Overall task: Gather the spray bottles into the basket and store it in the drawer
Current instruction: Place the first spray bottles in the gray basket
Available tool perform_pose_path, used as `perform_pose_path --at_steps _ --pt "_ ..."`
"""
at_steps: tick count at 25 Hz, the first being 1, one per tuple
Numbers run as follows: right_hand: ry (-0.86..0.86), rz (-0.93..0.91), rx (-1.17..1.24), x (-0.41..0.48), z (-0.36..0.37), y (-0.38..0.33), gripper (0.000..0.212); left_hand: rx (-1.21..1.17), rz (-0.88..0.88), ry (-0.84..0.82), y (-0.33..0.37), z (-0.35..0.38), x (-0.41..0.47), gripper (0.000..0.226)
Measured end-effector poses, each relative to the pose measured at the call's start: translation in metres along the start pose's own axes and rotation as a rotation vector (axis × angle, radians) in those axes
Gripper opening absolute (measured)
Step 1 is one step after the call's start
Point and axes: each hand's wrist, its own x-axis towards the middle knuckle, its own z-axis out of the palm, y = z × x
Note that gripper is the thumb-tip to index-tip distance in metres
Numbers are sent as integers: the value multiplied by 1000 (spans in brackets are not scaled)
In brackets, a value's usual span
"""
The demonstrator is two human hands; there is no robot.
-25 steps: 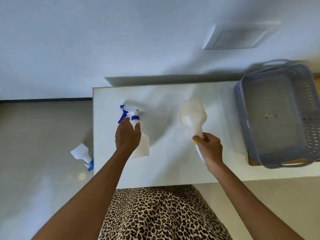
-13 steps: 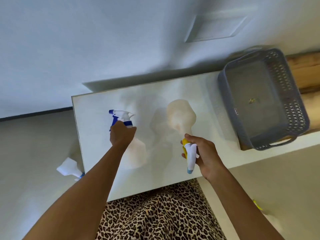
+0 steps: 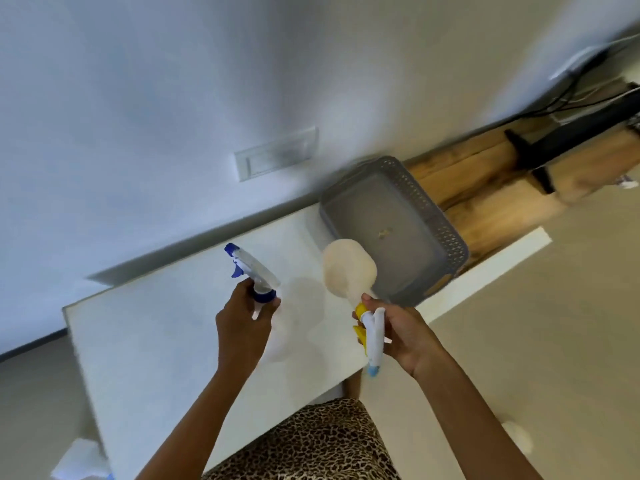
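Since half a second ago, your right hand [image 3: 405, 336] has carried the yellow-trigger bottle [image 3: 349, 268] closer to the grey basket [image 3: 441, 218]. Its rounded base now overlaps the basket's near corner in the view. Your fingers are curled round its neck, with the base pointing away from you and the nozzle toward you. Your left hand [image 3: 242, 323] is wrapped round the neck of the blue-trigger bottle [image 3: 249, 268] over the white table [image 3: 149, 344], the spray head leaning away. Both bottles are pale and translucent. The blue one's body is blurred under your hand, so I cannot tell if it touches the table. Another bottle [image 3: 81, 459] on the floor is cut by the frame edge.
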Motion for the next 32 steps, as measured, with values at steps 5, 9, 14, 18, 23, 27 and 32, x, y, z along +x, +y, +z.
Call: perform_pose_path --at_steps 5,9,14,18,23,27,32 --pt "268 -259 -480 12 -95 -58 19 -53 33 -52 58 56 -10 31" --pt "479 -461 -1154 60 -153 -115 37 -24 46 -38 91 107 -9 32" --pt "471 -584 -1759 115 -167 -158 34 -40 22 -3 122 161 -7 39" --pt "387 -609 -1948 142 -158 -171 25 -18 16 -13 132 190 -8 40" --pt "351 -603 -1993 155 -148 -178 24 -21 24 -66 139 209 -13 40" --pt "285 -688 -1892 143 -151 -183 17 -1 57 -93 142 214 -14 42" --pt "199 -1201 -1415 95 -158 -176 50 14 58 -149 145 218 -16 40"
